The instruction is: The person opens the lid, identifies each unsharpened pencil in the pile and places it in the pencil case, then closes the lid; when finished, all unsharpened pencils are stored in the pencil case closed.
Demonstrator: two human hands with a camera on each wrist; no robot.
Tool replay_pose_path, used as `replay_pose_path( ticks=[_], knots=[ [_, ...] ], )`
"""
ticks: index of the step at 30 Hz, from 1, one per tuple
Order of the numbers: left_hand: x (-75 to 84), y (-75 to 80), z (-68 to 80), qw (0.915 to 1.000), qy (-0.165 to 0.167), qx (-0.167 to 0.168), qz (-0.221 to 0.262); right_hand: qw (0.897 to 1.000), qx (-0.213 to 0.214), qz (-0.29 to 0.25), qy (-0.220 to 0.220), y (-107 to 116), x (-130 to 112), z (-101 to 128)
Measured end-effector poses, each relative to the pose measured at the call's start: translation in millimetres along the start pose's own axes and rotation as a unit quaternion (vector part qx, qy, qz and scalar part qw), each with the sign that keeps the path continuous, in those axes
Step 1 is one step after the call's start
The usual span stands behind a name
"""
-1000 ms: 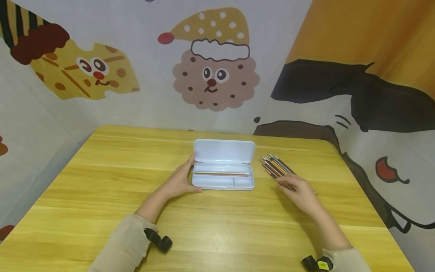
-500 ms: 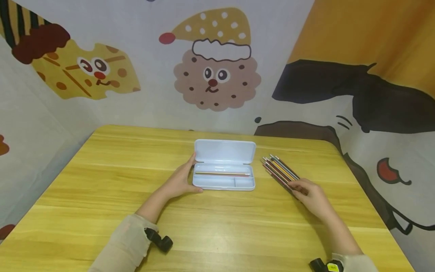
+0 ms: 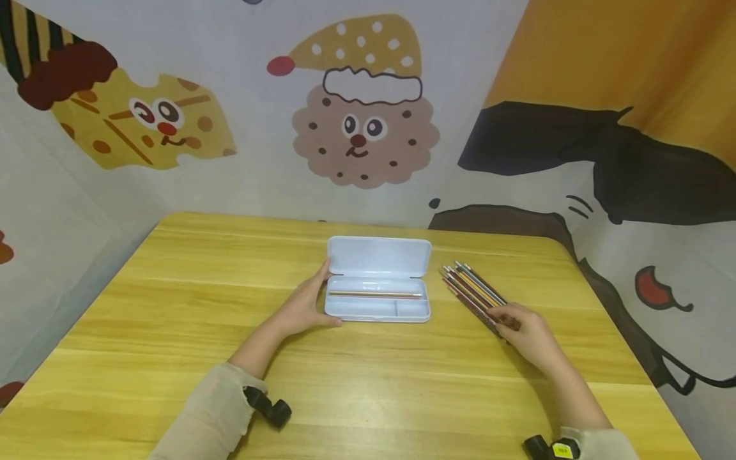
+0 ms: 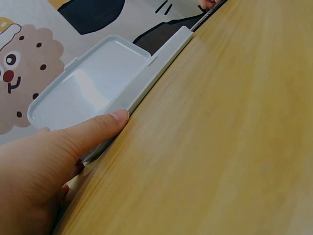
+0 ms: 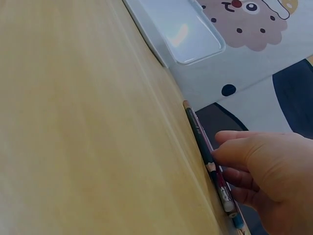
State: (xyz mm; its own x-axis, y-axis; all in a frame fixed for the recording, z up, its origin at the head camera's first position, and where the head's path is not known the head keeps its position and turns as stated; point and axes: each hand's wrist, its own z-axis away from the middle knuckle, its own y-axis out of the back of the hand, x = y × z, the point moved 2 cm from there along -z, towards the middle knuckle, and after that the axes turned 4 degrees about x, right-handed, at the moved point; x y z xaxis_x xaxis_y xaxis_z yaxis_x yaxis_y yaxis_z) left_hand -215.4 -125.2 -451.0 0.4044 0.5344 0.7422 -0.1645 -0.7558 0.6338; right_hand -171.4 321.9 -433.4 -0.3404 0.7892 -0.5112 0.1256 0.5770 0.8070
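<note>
A pale blue pencil case lies open at the middle of the wooden table, lid folded back, with one pencil in its long compartment. My left hand grips the case's left end, thumb along the front edge. To the right of the case lies a bundle of several coloured pencils. My right hand sits at their near ends, thumb and curled fingers pinching one pencil. The right wrist view shows the hand beside the pencils, with the case farther off.
Cartoon-printed cloth walls close in the table at the back and on both sides. The table's right edge runs close to the pencils. Bare wood stretches in front of the case and to its left.
My right hand has slid back along the pencils to their near ends, and its fingers have curled onto one. The left hand and the case have not moved.
</note>
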Motion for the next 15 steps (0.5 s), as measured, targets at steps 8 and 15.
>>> replay_pose_path(
  ticks=[8, 15],
  knots=[
    [-1.2, -1.2, 0.8, 0.9999, 0.014, -0.006, -0.006, 1.0, -0.003, -0.009, -0.007, -2, -5, 0],
    [-1.9, -1.3, -0.7, 1.0, 0.004, -0.004, -0.003, 1.0, -0.008, 0.004, -0.021, -2, -11, -1]
  ],
)
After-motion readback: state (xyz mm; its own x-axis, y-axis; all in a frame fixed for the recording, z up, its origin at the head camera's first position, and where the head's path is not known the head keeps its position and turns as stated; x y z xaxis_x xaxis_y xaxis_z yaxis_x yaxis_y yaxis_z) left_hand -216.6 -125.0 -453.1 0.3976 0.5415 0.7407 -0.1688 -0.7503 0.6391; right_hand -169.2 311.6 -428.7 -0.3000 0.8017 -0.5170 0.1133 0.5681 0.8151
